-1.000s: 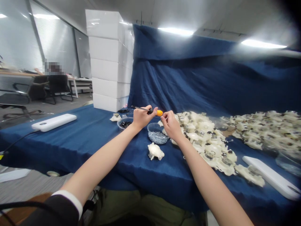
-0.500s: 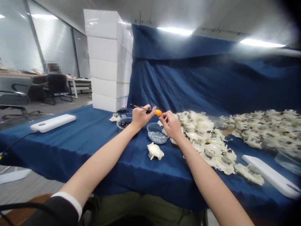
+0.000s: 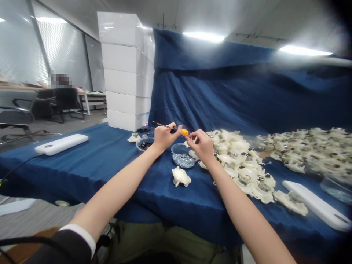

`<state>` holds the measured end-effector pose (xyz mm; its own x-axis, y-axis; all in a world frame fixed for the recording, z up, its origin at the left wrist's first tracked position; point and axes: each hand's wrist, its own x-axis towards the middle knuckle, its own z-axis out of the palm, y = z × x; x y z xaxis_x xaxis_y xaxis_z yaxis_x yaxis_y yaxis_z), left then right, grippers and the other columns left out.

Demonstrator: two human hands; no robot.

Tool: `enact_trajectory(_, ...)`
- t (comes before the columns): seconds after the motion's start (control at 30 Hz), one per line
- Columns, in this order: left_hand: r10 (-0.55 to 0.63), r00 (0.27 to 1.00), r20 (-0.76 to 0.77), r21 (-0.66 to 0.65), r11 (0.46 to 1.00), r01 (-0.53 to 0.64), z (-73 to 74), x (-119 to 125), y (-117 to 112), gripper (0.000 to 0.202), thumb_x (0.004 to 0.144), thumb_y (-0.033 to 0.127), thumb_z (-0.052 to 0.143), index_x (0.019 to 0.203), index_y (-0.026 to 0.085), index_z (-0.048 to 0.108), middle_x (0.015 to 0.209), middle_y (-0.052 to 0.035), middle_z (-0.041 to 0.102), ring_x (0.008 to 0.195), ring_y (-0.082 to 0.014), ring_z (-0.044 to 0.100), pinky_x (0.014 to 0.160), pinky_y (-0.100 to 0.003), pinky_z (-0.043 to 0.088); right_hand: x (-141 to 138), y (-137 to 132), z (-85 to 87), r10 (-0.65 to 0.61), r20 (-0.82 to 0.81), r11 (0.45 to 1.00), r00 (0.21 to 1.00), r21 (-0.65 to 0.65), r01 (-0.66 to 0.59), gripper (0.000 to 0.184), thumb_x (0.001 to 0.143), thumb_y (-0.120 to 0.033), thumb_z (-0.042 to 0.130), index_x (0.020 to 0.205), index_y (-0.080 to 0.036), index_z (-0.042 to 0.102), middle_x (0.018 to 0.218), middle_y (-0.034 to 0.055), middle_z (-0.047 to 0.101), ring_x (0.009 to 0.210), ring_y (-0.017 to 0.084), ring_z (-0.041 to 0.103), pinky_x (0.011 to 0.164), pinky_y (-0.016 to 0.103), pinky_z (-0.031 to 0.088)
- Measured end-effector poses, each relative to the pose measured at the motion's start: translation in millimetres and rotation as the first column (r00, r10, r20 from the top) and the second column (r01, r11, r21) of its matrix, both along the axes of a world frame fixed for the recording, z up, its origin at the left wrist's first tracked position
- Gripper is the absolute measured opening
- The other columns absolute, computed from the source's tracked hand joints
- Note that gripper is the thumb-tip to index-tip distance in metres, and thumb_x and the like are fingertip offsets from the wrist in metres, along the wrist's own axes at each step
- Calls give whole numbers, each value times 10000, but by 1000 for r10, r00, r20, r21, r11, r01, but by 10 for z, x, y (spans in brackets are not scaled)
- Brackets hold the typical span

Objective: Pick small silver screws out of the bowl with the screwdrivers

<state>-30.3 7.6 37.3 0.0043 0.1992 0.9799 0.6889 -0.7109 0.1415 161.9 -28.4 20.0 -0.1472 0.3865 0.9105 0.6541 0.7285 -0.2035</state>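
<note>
My left hand (image 3: pixel 164 138) is closed around a screwdriver (image 3: pixel 184 132) with an orange and black handle. Its dark shaft points left, away from my right hand. The fingertips of my right hand (image 3: pixel 202 146) are pinched together close to the handle's end; whatever they hold is too small to make out. Below the hands stands a clear bowl (image 3: pixel 183 160) of small silvery screws. Partly behind my left wrist is another clear bowl with small black parts (image 3: pixel 145 145). One cream plastic part (image 3: pixel 181 176) lies alone on the blue cloth nearer to me.
A heap of cream plastic parts (image 3: pixel 242 161) lies right of my right hand, with a second heap (image 3: pixel 316 146) beyond. White power banks (image 3: pixel 62 144) lie at both sides. Stacked white boxes (image 3: pixel 121 77) rise at the back left. A person (image 3: pixel 62 80) sits far off.
Hardly anything differs. Both hands keep their place, with slight shifts of the right fingers near the screwdriver handle. The view has moved a little.
</note>
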Motion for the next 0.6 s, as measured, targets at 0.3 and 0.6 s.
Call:
enact_trajectory(0.3, -6, 1000, 3, -6, 1000, 6, 9, 8, -19, 501, 954, 522, 588, 581, 189, 551, 467, 20, 469, 441, -100, 412, 515, -265, 262, 8, 11, 2, 1, -28, 1000, 1000, 13, 0, 226, 942, -404, 688, 815, -216, 678, 806, 9, 662, 601, 120, 552, 604, 286, 447)
enact_trajectory(0.6, -9, 1000, 6, -9, 1000, 9, -8, 3, 4, 487, 949, 520, 598, 594, 188, 568, 471, 23, 471, 452, -101, 436, 519, -263, 264, -13, 2, 0, -10, -32, 1000, 999, -7, 10, 183, 944, -362, 677, 836, -218, 649, 819, -1, 649, 583, 110, 543, 608, 281, 440)
